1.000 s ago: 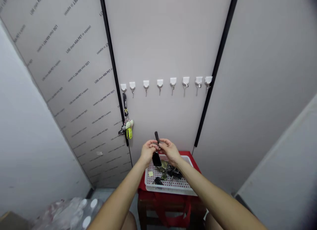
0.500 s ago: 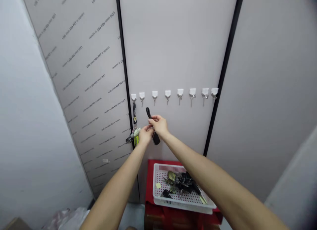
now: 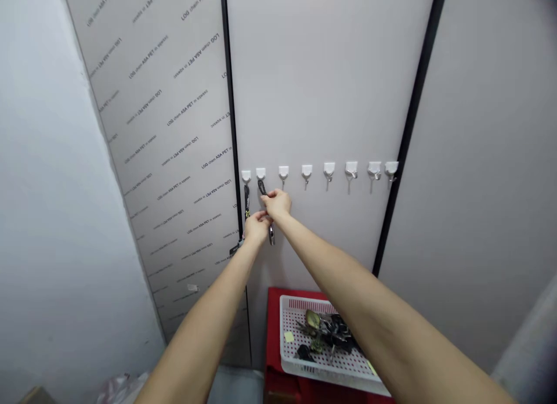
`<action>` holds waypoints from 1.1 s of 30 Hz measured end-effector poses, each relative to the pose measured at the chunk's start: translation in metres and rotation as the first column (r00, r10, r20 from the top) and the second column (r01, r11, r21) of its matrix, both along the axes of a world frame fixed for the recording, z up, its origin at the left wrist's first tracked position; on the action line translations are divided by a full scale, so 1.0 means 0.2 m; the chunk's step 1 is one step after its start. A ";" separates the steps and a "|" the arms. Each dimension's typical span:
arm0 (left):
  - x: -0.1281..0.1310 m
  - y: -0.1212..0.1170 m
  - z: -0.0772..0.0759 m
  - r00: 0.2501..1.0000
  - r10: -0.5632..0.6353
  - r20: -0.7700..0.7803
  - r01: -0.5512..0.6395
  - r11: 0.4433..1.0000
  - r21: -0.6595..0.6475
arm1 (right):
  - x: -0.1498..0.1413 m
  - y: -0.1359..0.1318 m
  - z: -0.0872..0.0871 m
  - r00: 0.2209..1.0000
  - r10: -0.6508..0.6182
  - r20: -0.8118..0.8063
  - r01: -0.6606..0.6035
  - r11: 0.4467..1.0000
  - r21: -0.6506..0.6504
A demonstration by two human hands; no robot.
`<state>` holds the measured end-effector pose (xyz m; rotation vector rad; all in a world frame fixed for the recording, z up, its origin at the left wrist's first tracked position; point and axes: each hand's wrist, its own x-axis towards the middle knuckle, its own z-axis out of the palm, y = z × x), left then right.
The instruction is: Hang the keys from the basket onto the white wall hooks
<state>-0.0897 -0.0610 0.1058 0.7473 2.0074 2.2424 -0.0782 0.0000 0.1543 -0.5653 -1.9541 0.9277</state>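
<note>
A row of several white wall hooks runs across the grey panel. My right hand (image 3: 277,202) pinches the black strap (image 3: 262,188) of a key fob right at the second hook (image 3: 260,173) from the left. Just below it, my left hand (image 3: 256,227) is closed around the lower part of the same fob, whose black body (image 3: 271,234) pokes out beside the fingers. On the first hook (image 3: 246,176) hangs another black lanyard (image 3: 247,199); its lower end is hidden behind my left hand.
The other hooks, from the third (image 3: 284,172) to the last (image 3: 391,168), carry nothing. Below, a white perforated basket (image 3: 291,362) holding several keys and fobs sits on a red stool (image 3: 273,334). Black vertical strips edge the panel. Clear plastic lies on the floor at lower left.
Both hands rose from above the basket to the hooks, carrying the black fob up and left. Its strap now sits at the second hook.
</note>
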 end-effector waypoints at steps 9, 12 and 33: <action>-0.05 0.00 -0.07 0.998 0.069 -0.012 -0.070 0.996 -0.050 | 0.01 0.02 -0.09 0.995 0.070 0.065 -0.075 0.994 0.080; -0.02 -0.02 -0.12 0.990 0.142 -0.017 -0.143 0.989 -0.024 | 0.10 0.08 -0.20 0.986 0.151 0.075 -0.158 0.982 0.100; 0.51 0.15 -0.99 0.925 -0.343 -0.165 0.099 0.635 -0.766 | 0.80 0.36 -1.05 0.556 0.054 0.830 -0.374 0.908 0.191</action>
